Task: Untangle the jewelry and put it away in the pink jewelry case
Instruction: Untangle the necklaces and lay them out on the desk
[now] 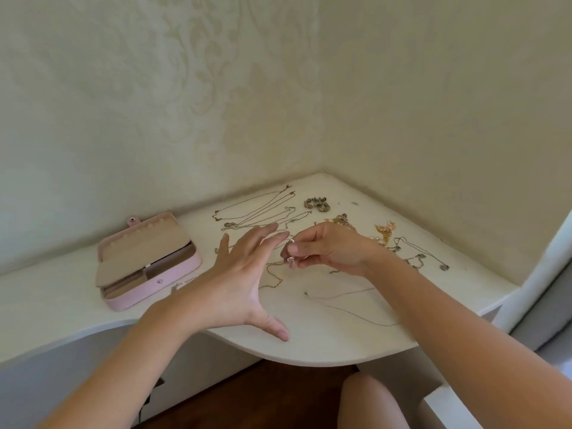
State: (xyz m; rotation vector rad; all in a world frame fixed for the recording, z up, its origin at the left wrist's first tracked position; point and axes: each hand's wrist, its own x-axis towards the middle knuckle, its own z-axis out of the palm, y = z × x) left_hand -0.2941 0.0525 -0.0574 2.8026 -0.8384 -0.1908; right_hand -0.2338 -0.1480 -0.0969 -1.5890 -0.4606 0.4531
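Thin metal necklace chain (268, 270), pinched at frame centre by the right hand (325, 249), trails down-left onto the white shelf (325, 342); the left hand (241, 274), open with fingers spread, is nearer the open pink jewelry case (139, 297) at middle left.

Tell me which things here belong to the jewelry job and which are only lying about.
Job: case, loose chains, held chain pinched by the right hand, bracelet, gold pieces, pendants.
Not the job: shelf, wallpaper, floor.
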